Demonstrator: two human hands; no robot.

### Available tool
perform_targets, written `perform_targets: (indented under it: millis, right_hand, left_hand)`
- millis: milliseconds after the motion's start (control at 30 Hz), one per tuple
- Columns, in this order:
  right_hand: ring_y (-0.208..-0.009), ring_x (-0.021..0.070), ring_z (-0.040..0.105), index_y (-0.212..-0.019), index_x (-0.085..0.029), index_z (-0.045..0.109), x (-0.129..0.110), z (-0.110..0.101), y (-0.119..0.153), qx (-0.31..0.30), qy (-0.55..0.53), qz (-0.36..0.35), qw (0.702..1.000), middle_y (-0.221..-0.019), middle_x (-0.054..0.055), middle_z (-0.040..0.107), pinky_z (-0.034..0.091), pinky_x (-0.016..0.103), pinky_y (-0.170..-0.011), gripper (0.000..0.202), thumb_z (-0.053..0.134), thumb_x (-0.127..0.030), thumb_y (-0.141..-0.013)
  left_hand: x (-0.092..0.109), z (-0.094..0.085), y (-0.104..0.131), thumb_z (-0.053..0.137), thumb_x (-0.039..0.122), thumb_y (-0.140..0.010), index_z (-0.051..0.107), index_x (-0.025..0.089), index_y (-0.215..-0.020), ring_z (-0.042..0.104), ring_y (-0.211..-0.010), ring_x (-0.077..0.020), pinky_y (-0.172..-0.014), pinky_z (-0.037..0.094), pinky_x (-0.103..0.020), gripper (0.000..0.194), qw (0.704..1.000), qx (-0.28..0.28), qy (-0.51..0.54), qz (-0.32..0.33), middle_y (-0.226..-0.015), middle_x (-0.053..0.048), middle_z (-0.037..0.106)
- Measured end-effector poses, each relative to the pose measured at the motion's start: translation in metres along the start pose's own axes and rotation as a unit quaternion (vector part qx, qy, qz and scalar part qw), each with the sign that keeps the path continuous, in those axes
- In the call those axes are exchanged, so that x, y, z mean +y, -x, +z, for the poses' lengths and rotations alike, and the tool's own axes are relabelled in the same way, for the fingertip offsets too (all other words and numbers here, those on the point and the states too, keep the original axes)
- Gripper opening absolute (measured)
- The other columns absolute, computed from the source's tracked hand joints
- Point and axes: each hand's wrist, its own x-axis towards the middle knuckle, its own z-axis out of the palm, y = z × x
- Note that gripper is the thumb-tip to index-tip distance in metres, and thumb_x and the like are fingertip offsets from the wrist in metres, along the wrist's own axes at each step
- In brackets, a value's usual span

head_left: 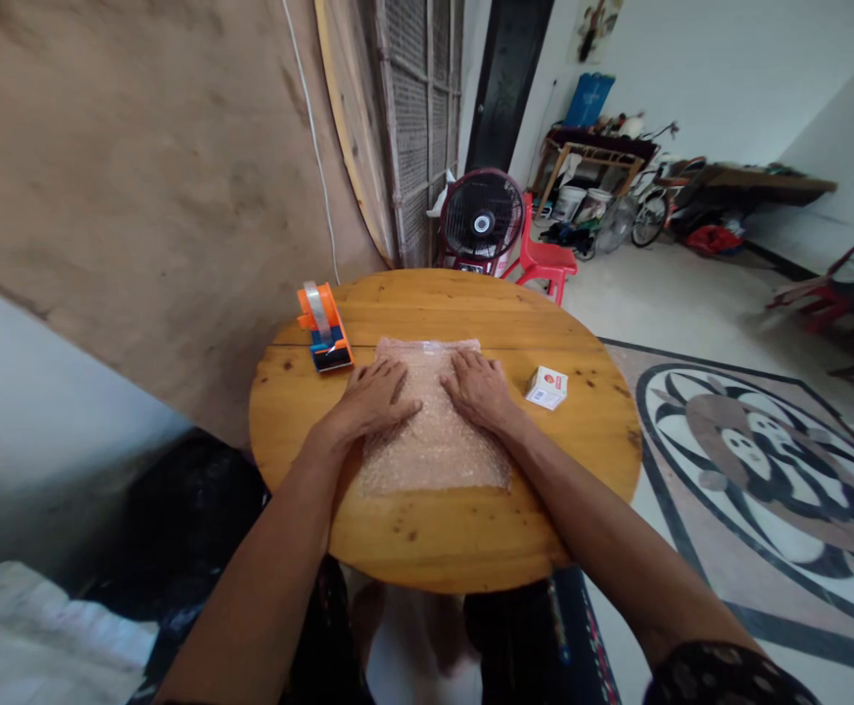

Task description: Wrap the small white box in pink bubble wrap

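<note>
Translucent, dimpled, rectangular bubble wrap (436, 452) lies beneath the widely spread left hand (374, 398) and right hand (480, 390).

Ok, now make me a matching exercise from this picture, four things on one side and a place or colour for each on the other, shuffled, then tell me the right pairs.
Things:
1. tape dispenser
2. bubble wrap
3. small box
4. fan

Places and colours:
A. beyond the far edge of the table, beside the red chair
B. on the table, to the right of the right hand
C. orange and blue
D. under the right hand and the left hand

Right pairs: 1-C, 2-D, 3-B, 4-A.
</note>
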Motion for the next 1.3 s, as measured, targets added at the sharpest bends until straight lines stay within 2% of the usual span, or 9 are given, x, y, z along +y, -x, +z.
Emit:
perform_targets:
  millis: [100,200,267,400,567,900,1133,1300]
  right_hand:
    - [-0.132,0.0312,0.041,-0.137,-0.01,0.045,0.0,-0.001,-0.001,0.01,0.001,-0.011,1.0,-0.144,0.019,0.047,0.03,0.046,-0.105,0.051,0.036,-0.041,-0.098]
    - [-0.14,0.0284,0.031,-0.142,-0.01,0.041,0.002,-0.001,-0.005,0.023,0.015,-0.076,0.997,-0.15,0.016,0.041,0.019,0.045,-0.113,0.051,0.039,-0.032,-0.096]
    - [-0.141,0.0267,0.029,-0.142,-0.011,0.043,0.003,0.0,-0.007,0.011,0.021,-0.1,0.995,-0.15,0.014,0.042,0.015,0.045,-0.116,0.05,0.037,-0.029,-0.096]
    - [-0.138,0.0276,0.035,-0.139,-0.013,0.046,0.005,0.004,-0.009,-0.014,0.008,-0.066,0.998,-0.148,0.013,0.045,0.02,0.048,-0.113,0.049,0.034,-0.035,-0.098]
    - [-0.136,0.0287,0.037,-0.139,-0.014,0.046,0.004,0.002,-0.007,-0.006,-0.002,-0.036,0.999,-0.148,0.014,0.045,0.025,0.049,-0.11,0.048,0.034,-0.038,-0.098]
    - [-0.135,0.0282,0.037,-0.138,-0.013,0.045,0.004,0.002,-0.006,-0.003,-0.017,-0.014,1.0,-0.146,0.015,0.047,0.025,0.046,-0.109,0.051,0.036,-0.042,-0.098]
    - [-0.134,0.0281,0.039,-0.138,-0.012,0.045,0.007,0.006,-0.007,0.01,-0.033,0.012,0.999,-0.144,0.016,0.048,0.025,0.044,-0.108,0.054,0.041,-0.045,-0.096]
    - [-0.124,0.0221,0.05,-0.125,-0.016,0.056,0.012,0.003,-0.008,0.027,-0.072,0.026,0.997,-0.132,0.012,0.059,0.029,0.037,-0.102,0.042,0.025,-0.034,-0.102]
  left_hand:
    - [0.001,0.0,0.001,0.048,0.053,-0.085,0.049,0.021,-0.12,0.038,-0.135,-0.0322,-0.109,0.028,-0.051,0.047,1.0,0.007,0.002,0.001,-0.142,-0.014,0.048]
    - [0.001,0.0,0.0,0.048,0.053,-0.085,0.05,0.021,-0.119,0.039,-0.134,-0.0315,-0.108,0.03,-0.051,0.046,1.0,0.01,-0.005,0.005,-0.14,-0.014,0.049]
    - [0.001,0.001,0.0,0.048,0.053,-0.085,0.049,0.022,-0.121,0.038,-0.134,-0.0316,-0.108,0.029,-0.051,0.047,1.0,0.01,-0.007,0.004,-0.141,-0.014,0.049]
    - [0.001,0.001,0.0,0.048,0.053,-0.085,0.048,0.02,-0.126,0.037,-0.136,-0.0327,-0.109,0.027,-0.052,0.052,1.0,0.006,-0.008,0.001,-0.145,-0.015,0.046]
    - [0.001,0.001,0.0,0.048,0.052,-0.085,0.048,0.019,-0.125,0.037,-0.135,-0.0333,-0.108,0.028,-0.052,0.052,1.0,0.007,-0.007,-0.001,-0.144,-0.015,0.046]
    - [-0.003,0.003,-0.002,0.05,0.052,-0.084,0.049,0.022,-0.123,0.041,-0.132,-0.0322,-0.107,0.031,-0.048,0.049,1.0,0.016,0.002,0.002,-0.14,-0.013,0.051]
    - [-0.002,0.009,-0.003,0.049,0.053,-0.085,0.046,0.021,-0.127,0.039,-0.134,-0.0316,-0.108,0.029,-0.047,0.053,1.0,0.02,-0.01,-0.015,-0.146,-0.012,0.045]
    - [0.001,-0.001,-0.01,0.05,0.055,-0.083,0.051,0.02,-0.117,0.048,-0.125,-0.0319,-0.101,0.037,-0.045,0.048,0.999,-0.017,-0.039,-0.015,-0.137,-0.012,0.052]
